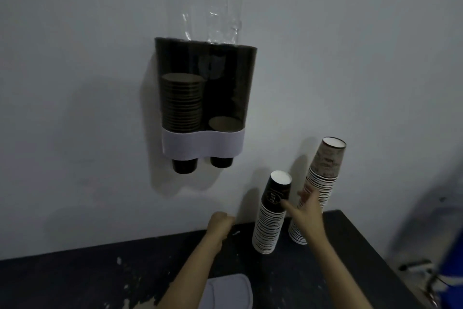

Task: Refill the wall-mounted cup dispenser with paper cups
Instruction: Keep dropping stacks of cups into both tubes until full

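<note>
Head view
Dispenser (204, 98): fixed to the wall, two dark see-through tubes above a white band.
Left tube: holds a tall cup stack (181, 103), filled to about half.
Right tube: holds few cups (225, 126), top just above the band.
Cup bottoms under the band: two.
Spare stacks: two, standing on the counter (75, 281) below and right of the dispenser; black-topped stack (271, 213), taller patterned stack (323, 178) behind.
Left hand (220, 226): clenched, holding nothing, below the dispenser.
Right hand (307, 211): fingers spread, reaching between the two spare stacks; contact unclear.

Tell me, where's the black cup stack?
The black cup stack stands on the dark table by the wall, below and right of the dispenser, just left of the brown stack.
</note>
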The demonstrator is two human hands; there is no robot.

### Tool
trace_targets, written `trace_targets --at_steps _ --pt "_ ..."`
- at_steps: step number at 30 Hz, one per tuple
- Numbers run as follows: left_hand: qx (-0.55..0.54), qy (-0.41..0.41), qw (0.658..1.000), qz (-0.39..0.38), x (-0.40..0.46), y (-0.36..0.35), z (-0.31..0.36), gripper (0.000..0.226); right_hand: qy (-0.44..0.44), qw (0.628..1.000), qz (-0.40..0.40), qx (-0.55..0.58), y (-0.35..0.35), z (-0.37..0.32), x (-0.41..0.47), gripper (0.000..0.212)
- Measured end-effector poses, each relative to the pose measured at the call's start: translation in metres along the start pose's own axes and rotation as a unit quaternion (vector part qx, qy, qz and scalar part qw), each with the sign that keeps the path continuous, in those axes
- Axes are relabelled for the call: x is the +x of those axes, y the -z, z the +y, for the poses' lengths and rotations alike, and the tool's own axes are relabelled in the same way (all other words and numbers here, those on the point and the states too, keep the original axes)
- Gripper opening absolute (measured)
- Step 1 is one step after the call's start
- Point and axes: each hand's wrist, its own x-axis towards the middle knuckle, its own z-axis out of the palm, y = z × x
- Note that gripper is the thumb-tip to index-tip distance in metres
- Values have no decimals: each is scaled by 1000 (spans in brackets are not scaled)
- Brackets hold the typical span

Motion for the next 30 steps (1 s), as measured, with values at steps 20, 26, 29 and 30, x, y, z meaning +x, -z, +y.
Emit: trace_targets --at_steps 20,26,29,30 --pt "142 -188 970 -57 53 -92 -9 69 29 999 8 37 -32 55 46 61" --pt "157 -205 966 -8 69 -90 -5 88 91 995 18 49 -5 2 53 59" --pt "58 -267 957 92 8 -76 40 69 126 992 19 11 19 -20 51 60" --pt "34 -304 944 121 -6 -72 52 68 136 991 9 -16 26 -27 50 61"
